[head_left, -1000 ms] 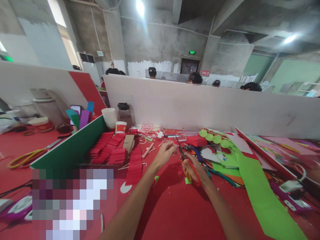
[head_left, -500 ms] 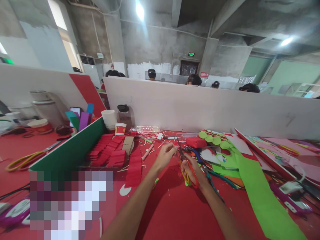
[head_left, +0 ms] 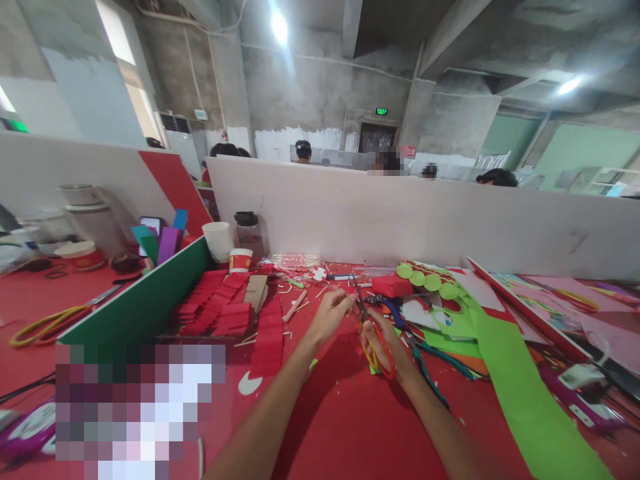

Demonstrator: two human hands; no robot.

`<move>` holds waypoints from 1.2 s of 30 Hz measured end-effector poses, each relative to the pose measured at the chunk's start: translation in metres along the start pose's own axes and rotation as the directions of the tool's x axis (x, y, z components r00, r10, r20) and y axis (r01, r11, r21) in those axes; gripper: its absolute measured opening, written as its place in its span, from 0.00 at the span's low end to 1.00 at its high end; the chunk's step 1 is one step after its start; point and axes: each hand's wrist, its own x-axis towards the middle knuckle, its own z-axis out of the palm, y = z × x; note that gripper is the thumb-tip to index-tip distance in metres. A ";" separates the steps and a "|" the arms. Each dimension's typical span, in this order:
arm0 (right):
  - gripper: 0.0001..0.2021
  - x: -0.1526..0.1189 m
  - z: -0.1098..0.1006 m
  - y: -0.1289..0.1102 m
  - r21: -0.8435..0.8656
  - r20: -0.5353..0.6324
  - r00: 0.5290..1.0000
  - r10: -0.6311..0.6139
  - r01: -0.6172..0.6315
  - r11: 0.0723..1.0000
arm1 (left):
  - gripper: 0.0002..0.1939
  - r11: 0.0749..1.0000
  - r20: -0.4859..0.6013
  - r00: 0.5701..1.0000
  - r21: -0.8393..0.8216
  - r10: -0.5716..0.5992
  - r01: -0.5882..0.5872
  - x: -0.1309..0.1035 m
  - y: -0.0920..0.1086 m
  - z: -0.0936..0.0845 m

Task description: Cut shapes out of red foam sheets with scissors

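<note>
My right hand (head_left: 387, 330) grips a pair of scissors (head_left: 361, 305) with red and yellow handles, its blades pointing up and away from me. Just left of the blades, my left hand (head_left: 329, 315) is closed in a pinch. Whatever lies between its fingertips is too small to make out. Under both hands is the red tabletop (head_left: 345, 420). A small green scrap (head_left: 311, 367) rests beside my left forearm. To the right of my right hand lie pliers with teal handles (head_left: 433, 380) and a blue-handled tool (head_left: 393, 310).
Stacked red pleated strips (head_left: 213, 300) lie left, by a green divider (head_left: 150, 293). Paper cups (head_left: 241, 260) and a dark-lidded bottle (head_left: 249, 233) stand behind them. A long green sheet (head_left: 520, 380) stretches along the right. A white partition (head_left: 400, 213) crosses the back.
Both hands stay in nearly the same place. The scissor blades look slightly more apart at the tips, and the handles have dipped a little.
</note>
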 end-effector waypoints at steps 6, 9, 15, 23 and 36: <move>0.21 0.000 0.001 -0.003 -0.011 -0.010 1.000 0.006 -0.007 1.000 | 0.18 1.000 -0.011 1.000 0.003 -0.004 0.004 -0.001 0.001 0.000; 0.22 0.000 0.002 -0.003 -0.008 -0.020 1.000 0.002 -0.002 1.000 | 0.18 1.000 -0.012 1.000 0.009 -0.004 0.004 0.000 0.000 0.000; 0.21 0.001 0.004 -0.005 0.014 -0.047 0.999 0.011 -0.010 1.000 | 0.18 0.999 0.000 1.000 0.041 -0.011 0.011 0.001 0.000 0.000; 0.18 0.008 -0.006 -0.014 0.082 -0.254 0.967 -0.024 0.047 0.996 | 0.14 0.993 0.089 0.995 0.114 -0.033 0.023 0.001 -0.004 0.000; 0.18 0.012 -0.015 -0.013 0.114 -0.284 0.958 -0.046 0.081 0.990 | 0.05 0.985 0.286 0.950 0.148 -0.128 0.088 0.000 -0.020 -0.001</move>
